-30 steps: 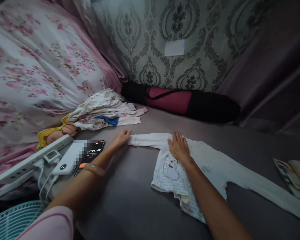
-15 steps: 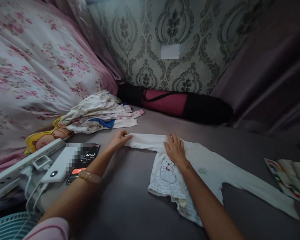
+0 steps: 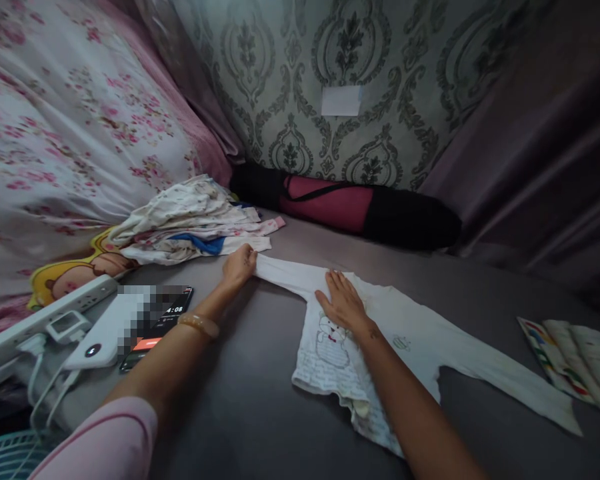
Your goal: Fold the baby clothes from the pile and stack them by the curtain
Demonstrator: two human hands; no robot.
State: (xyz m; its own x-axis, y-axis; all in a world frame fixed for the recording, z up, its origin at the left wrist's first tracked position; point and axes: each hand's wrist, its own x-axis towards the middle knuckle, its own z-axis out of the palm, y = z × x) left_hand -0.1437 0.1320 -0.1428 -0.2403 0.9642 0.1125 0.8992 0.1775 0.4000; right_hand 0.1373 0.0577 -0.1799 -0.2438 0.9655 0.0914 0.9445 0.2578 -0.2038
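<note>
A small white long-sleeved shirt with a bear print lies spread on the grey sheet. My left hand is closed on the cuff of its left-lying sleeve, which is pulled out straight. On the upper chest, near that sleeve's shoulder, my right hand lies flat with its fingers apart. The other sleeve stretches toward the lower right. The shirt's lower hem is partly bunched and partly hidden behind my right forearm.
Crumpled clothes lie at the back left, before a black and maroon roll bag. At the left are a power strip, a white power bank and a phone. Folded clothes sit at the right.
My left hand has moved slightly up with the cuff, and the sleeve now slants upward to the left. My right hand stays on the chest, its fingers a little more spread.
</note>
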